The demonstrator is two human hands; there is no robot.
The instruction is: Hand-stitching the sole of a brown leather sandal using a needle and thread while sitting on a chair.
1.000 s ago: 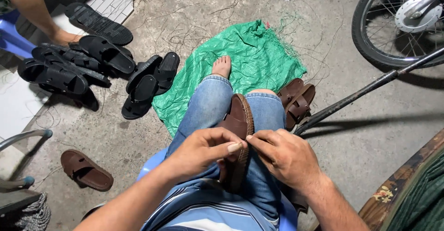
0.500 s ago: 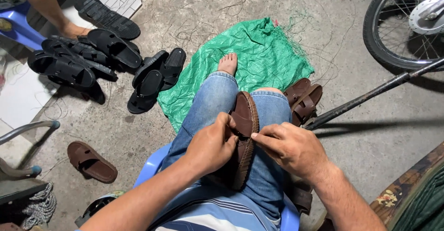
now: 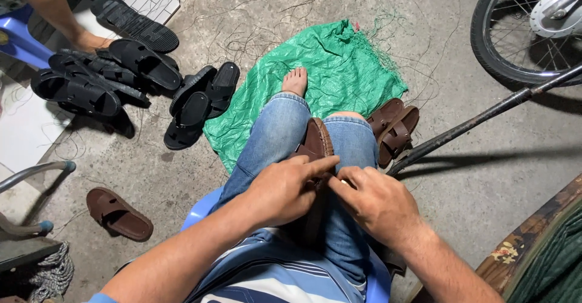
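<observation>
A brown sandal (image 3: 315, 142) stands on edge between my knees, its sole turned left. My left hand (image 3: 285, 188) presses against its near part, forefinger stretched along the rim. My right hand (image 3: 376, 203) meets it from the right, fingertips pinched at the same spot on the sandal; whatever small thing it may pinch is hidden. I sit on a blue plastic stool (image 3: 203, 206) in blue jeans, one bare foot (image 3: 295, 82) on a green sheet (image 3: 339, 66).
Two brown sandals (image 3: 395, 127) lie right of my knee, one more brown sandal (image 3: 118, 213) at the left. Black sandals (image 3: 200, 104) are piled at the upper left beside another person's leg (image 3: 57, 13). A bicycle wheel (image 3: 527, 30) and a dark bar (image 3: 479, 121) stand at the right.
My left hand has slid up along the sandal toward my right hand, forefinger now stretched out. The view has shifted slightly.
</observation>
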